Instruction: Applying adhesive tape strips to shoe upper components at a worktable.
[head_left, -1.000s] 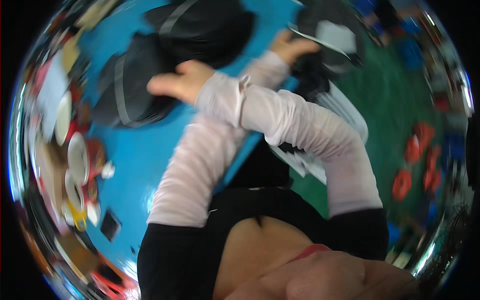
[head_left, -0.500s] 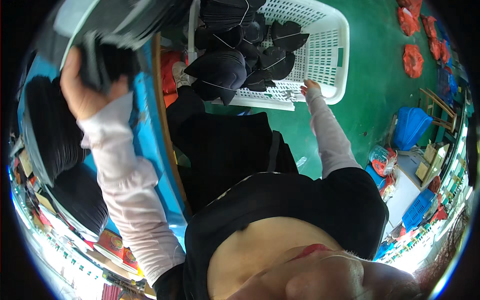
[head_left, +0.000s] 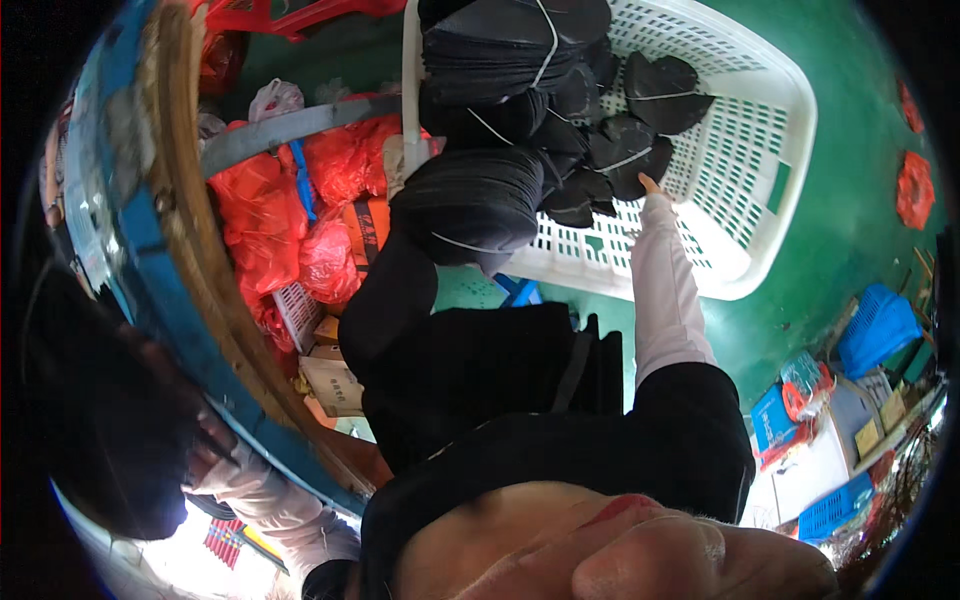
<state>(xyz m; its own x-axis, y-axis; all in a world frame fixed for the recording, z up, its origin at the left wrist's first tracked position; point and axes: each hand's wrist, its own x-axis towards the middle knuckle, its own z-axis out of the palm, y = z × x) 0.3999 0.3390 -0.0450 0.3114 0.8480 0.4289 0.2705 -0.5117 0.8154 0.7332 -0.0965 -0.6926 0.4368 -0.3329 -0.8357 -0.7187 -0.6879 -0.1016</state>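
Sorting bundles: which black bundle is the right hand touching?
The right hand touches the small heart-shaped bundle in the white basket, not the big banded stack outside it.

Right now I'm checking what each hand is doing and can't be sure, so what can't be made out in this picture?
- Right hand: only a fingertip shows over the white basket; the black pieces hide its grip.
- Left hand: blurred, half covered by a dark bundle at the left edge; grip unclear.
- Basket's contents: the stacked pieces hide what lies beneath.
- Under the blue table edge: red bags hide the cartons behind.
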